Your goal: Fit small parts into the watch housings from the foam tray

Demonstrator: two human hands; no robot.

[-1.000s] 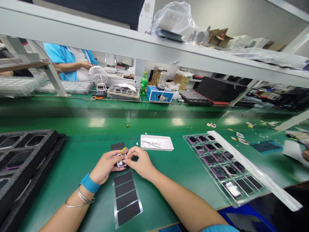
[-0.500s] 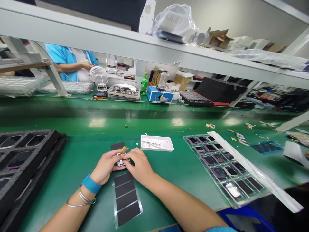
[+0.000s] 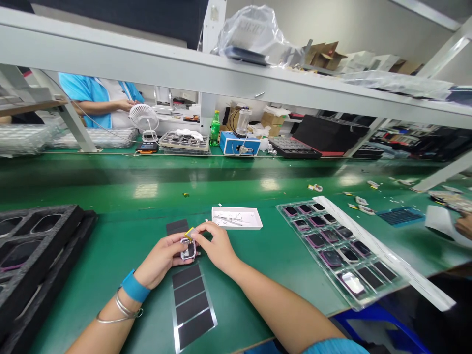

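Observation:
My left hand (image 3: 160, 258) is closed around a small smartwatch case (image 3: 189, 250) with a pinkish rim, its inside facing up. At the case's upper edge, a small silver battery with yellow tape (image 3: 191, 233) stands raised, pinched in the fingertips of my right hand (image 3: 218, 246). Whether a wire joins battery and case is too small to make out. Just below my hands lies a clear sheet with black rectangular stickers (image 3: 191, 306). Another black piece (image 3: 177, 226) shows behind my left fingers. Beyond my right hand sits a shallow white box (image 3: 255, 220) holding tweezers and tiny bits.
On the right, a clear plastic tray (image 3: 320, 268) holds several watch cases, with a long white strip (image 3: 413, 280) beside it. Black foam trays (image 3: 79, 255) stand at left. Someone's hand (image 3: 465, 226) shows at far right; a person in blue (image 3: 99, 101) sits across.
My right fingers have moved from over the case to its upper edge, onto the battery. More of the case's inside now shows. The view has shifted slightly.

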